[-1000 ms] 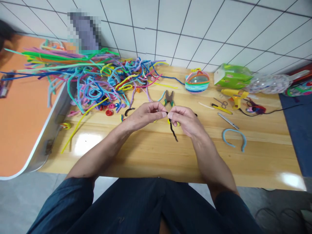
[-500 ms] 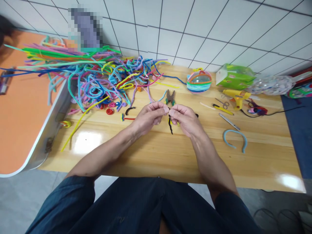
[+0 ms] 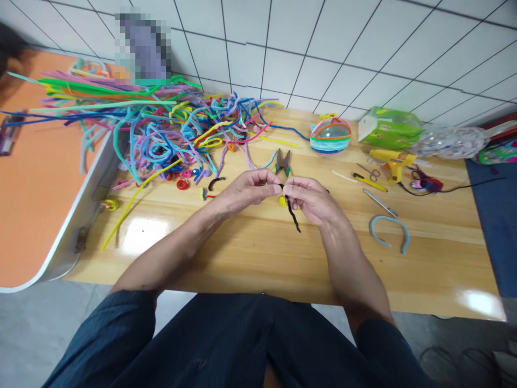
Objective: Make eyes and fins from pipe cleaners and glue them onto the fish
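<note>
Between my fingertips is a black pipe cleaner (image 3: 293,215), its twisted end hanging down toward me. My left hand (image 3: 258,187) pinches it from the left, thumb against forefinger. My right hand (image 3: 309,195) pinches the same piece close beside, and the two hands nearly touch. The part inside the fingers is hidden. Just beyond my hands lie pliers (image 3: 283,161) with their jaws pointing away, the handles mostly covered. A short curved black piece (image 3: 215,183) and a red stem with a yellow and blue end (image 3: 203,194) lie left of my left hand.
Colourful pipe cleaners (image 3: 161,129) are heaped at the back left. A striped basket-like object (image 3: 330,137) and a green package (image 3: 388,127) stand by the wall. On the right lie a yellow glue gun (image 3: 392,161), scissors (image 3: 372,173), a yellow cutter (image 3: 370,182) and a light-blue arc (image 3: 390,219).
The hanging black end has swung to the right and toward me. Both hands have shifted slightly, staying pinched together on the piece.
</note>
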Demonstrator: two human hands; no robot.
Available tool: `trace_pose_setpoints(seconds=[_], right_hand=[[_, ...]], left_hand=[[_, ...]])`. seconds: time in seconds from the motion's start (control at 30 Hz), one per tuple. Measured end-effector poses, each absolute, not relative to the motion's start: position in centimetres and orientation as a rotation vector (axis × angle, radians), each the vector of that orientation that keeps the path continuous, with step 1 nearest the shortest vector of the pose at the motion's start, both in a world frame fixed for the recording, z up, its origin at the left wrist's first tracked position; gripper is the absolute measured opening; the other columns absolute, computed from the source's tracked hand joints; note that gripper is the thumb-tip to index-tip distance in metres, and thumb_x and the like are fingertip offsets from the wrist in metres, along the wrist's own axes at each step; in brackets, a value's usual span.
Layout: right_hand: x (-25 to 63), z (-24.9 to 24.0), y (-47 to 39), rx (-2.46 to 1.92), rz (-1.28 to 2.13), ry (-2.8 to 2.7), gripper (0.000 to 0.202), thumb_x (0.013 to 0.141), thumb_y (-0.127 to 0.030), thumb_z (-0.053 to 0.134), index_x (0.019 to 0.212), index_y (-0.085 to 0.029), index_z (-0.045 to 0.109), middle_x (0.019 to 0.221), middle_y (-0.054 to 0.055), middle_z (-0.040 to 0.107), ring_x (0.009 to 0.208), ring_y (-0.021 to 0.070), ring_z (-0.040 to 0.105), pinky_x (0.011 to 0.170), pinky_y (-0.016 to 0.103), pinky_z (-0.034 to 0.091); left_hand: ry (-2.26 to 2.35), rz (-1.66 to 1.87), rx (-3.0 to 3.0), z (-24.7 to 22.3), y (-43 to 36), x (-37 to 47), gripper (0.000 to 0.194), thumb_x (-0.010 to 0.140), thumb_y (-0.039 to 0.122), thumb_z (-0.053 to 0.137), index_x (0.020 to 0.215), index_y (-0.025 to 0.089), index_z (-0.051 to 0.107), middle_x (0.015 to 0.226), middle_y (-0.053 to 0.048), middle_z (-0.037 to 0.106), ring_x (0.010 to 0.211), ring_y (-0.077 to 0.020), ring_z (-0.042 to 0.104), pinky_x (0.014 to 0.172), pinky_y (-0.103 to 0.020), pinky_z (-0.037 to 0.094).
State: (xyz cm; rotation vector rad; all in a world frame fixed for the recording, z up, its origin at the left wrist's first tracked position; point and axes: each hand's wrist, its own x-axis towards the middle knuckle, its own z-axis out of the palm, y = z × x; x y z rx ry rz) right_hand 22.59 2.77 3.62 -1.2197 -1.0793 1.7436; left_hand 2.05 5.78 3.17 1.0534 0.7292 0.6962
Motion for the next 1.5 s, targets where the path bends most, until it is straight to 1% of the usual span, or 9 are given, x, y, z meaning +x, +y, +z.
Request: trace_pose_setpoints(seconds=[0.17, 0.37, 0.53, 0.67, 0.87, 1.07, 1.23, 1.4, 1.5], right_hand=[[22.7, 3.3, 2.7, -1.2, 1.746, -1.143, 0.044, 0.072, -0.053, 0.093, 0.07, -0.019, 0.067, 0.061, -0.004, 0.058, 0.054, 0.008, 0.046, 0.052, 0.023, 0.037], [21.9, 2.8, 2.6, -1.161, 1.673, -1.117, 0.049, 0.072, -0.06, 0.094, 0.075, -0.02, 0.068, 0.064, -0.005, 0.057, 0.056, 0.0087, 0.047, 0.053, 0.024, 0.036], [21.3, 2.6, 2.6, -1.149, 1.647, -1.056, 0.052, 0.071, -0.063, 0.095, 0.075, -0.02, 0.065, 0.064, -0.005, 0.056, 0.055, 0.0078, 0.045, 0.052, 0.023, 0.036], [21.8, 3.1, 2.6, -1.198, 1.687, -1.012, 0.05, 0.067, -0.06, 0.097, 0.075, -0.02, 0.068, 0.064, -0.004, 0.057, 0.054, 0.0086, 0.046, 0.05, 0.023, 0.035], [22.3, 3.6, 2.6, -1.228, 1.757, -1.076, 0.047, 0.067, -0.057, 0.096, 0.069, -0.021, 0.065, 0.06, -0.004, 0.056, 0.055, 0.0102, 0.048, 0.052, 0.024, 0.038], [21.7, 2.8, 2.5, -1.158, 1.694, -1.103, 0.05, 0.071, -0.062, 0.094, 0.075, -0.02, 0.067, 0.063, -0.005, 0.057, 0.055, 0.0088, 0.046, 0.053, 0.024, 0.037], [21.2, 2.4, 2.5, -1.165, 1.644, -1.087, 0.051, 0.073, -0.064, 0.093, 0.076, -0.021, 0.066, 0.065, -0.004, 0.057, 0.057, 0.0091, 0.047, 0.053, 0.024, 0.036], [22.2, 3.0, 2.6, -1.209, 1.731, -1.077, 0.049, 0.07, -0.063, 0.094, 0.078, -0.02, 0.071, 0.065, -0.003, 0.057, 0.058, 0.0108, 0.048, 0.053, 0.025, 0.037], [22.6, 3.3, 2.6, -1.215, 1.762, -1.1, 0.049, 0.069, -0.062, 0.095, 0.072, -0.02, 0.068, 0.063, -0.003, 0.056, 0.058, 0.0107, 0.048, 0.054, 0.025, 0.037]], left_hand=[[0.738, 0.688, 1.039, 3.2, 5.8, 2.1, 0.038, 0.07, 0.04, 0.099, 0.084, 0.016, 0.073, 0.06, 0.007, 0.054, 0.048, -0.0043, 0.036, 0.047, -0.021, 0.022], [0.73, 0.786, 0.706, 2.8, 4.8, 3.3, 0.037, 0.066, 0.034, 0.1, 0.08, 0.015, 0.071, 0.062, 0.006, 0.058, 0.043, -0.0018, 0.032, 0.043, -0.019, 0.021], [0.739, 0.832, 0.455, 3.0, 3.5, 4.3, 0.04, 0.065, 0.033, 0.101, 0.082, 0.016, 0.069, 0.062, 0.01, 0.053, 0.043, -0.0013, 0.032, 0.042, -0.016, 0.022], [0.687, 0.795, 0.677, 3.1, 4.5, 3.5, 0.043, 0.067, 0.042, 0.101, 0.084, 0.015, 0.073, 0.071, 0.004, 0.065, 0.045, -0.0023, 0.038, 0.043, -0.019, 0.024], [0.727, 0.698, 1.023, 3.2, 6.1, 1.8, 0.036, 0.069, 0.038, 0.101, 0.084, 0.015, 0.077, 0.061, 0.005, 0.057, 0.05, -0.0048, 0.04, 0.048, -0.021, 0.024], [0.752, 0.794, 0.778, 3.1, 4.6, 3.2, 0.039, 0.07, 0.039, 0.099, 0.079, 0.015, 0.07, 0.059, 0.007, 0.052, 0.045, -0.0037, 0.035, 0.045, -0.02, 0.024], [0.77, 0.876, 0.536, 3.0, 3.3, 4.4, 0.037, 0.073, 0.035, 0.096, 0.084, 0.016, 0.067, 0.065, 0.008, 0.056, 0.043, -0.002, 0.034, 0.043, -0.018, 0.024], [0.713, 0.752, 0.754, 3.3, 4.7, 3.2, 0.039, 0.072, 0.041, 0.096, 0.083, 0.015, 0.07, 0.073, 0.002, 0.066, 0.045, -0.0031, 0.041, 0.043, -0.02, 0.024], [0.708, 0.693, 0.894, 3.3, 5.7, 2.2, 0.036, 0.069, 0.037, 0.098, 0.084, 0.014, 0.074, 0.066, 0.003, 0.062, 0.046, -0.0032, 0.039, 0.045, -0.02, 0.022]])
